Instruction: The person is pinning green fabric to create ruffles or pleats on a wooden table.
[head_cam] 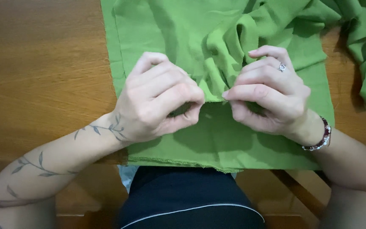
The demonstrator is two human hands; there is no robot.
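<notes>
A wooden table is being covered by a green cloth, whose folded edge at its middle is being pinched between thumb and fingers by the left hand and the ringed right hand.

1. The left hand lies palm down with knuckles raised, its fingers curled inward and thumb meeting forefinger in a closed pinch at its 3 o'clock side.
2. The right hand mirrors it, the grip pinched shut between thumb and forefinger at its 9 o'clock side (a ring sits on one finger).
3. The two pinches sit just beside each other, fingertips nearly meeting.
4. The left forearm runs in from 8 o'clock, marked with a leafy vine tattoo.
5. The right forearm enters from 4 o'clock, a beaded bracelet at the wrist.
</notes>
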